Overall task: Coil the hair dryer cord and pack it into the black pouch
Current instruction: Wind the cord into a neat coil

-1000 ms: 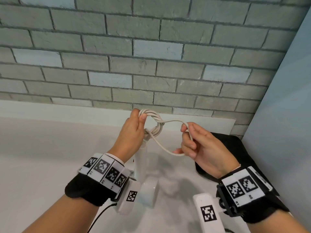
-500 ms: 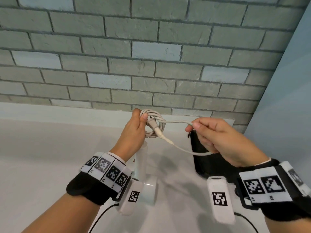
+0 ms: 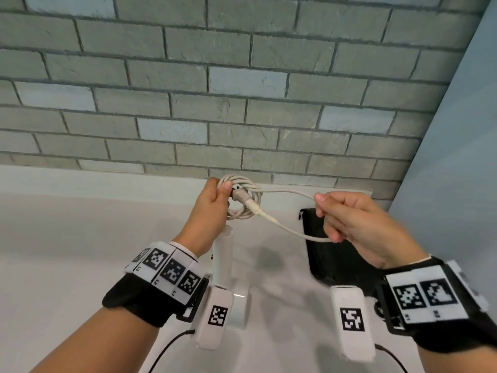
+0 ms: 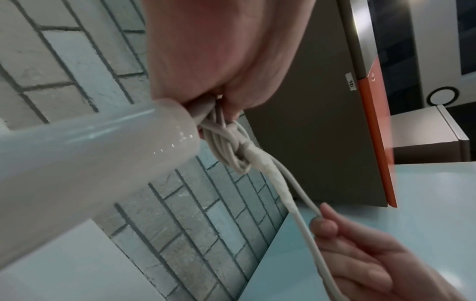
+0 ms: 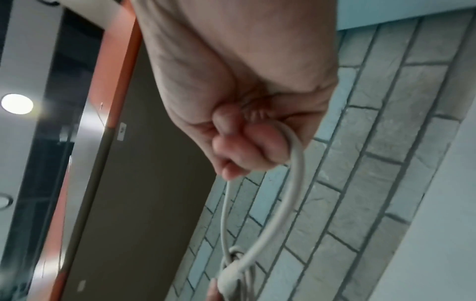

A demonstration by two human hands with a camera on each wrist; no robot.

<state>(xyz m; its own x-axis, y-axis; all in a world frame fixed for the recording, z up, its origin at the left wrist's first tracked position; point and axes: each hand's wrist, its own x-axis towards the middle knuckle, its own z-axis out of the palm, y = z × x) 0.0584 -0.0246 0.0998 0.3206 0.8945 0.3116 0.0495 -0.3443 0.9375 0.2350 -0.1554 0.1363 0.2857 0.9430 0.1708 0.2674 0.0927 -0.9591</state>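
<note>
- Head view: left hand point(image 3: 212, 203) raised above white counter point(image 3: 67, 251), fingers and thumb curled round coiled bundle of cord point(image 3: 243, 199), thumb pressed on top of the loops.
- Plug end point(image 3: 243, 196) laid across the coil, just right of the left thumb, tail running down and right.
- Right hand point(image 3: 349, 224) held to the right of the coil, apart from it, fingers curled round a loose loop of the same cord; one strand entering at the fingertip, one leaving under the lower fingers.
- White hair dryer point(image 3: 224, 265) hanging below the left hand, handle upward toward the coil, head down near the wrist.
- Black pouch point(image 3: 330, 254) flat on the counter beneath the right hand, against the corner of brick wall point(image 3: 242, 90) and pale side panel point(image 3: 457, 170).
- Left wrist view: left hand point(image 4: 219, 51) closed on cord point(image 4: 224, 146) where it leaves the hair dryer point(image 4: 90, 152) handle; loops bunched just below the fingers, wrapped plug section slanting down.
- Two strands leading down to right hand point(image 4: 373, 258), thumb and forefinger pinching them.
- Right wrist view: right hand point(image 5: 244, 91) in a tight fist on cord point(image 5: 291, 183), loop curving out below the fingers and down to the plug end point(image 5: 229, 279) at the bottom edge.
- Pouch out of sight in both wrist views.
</note>
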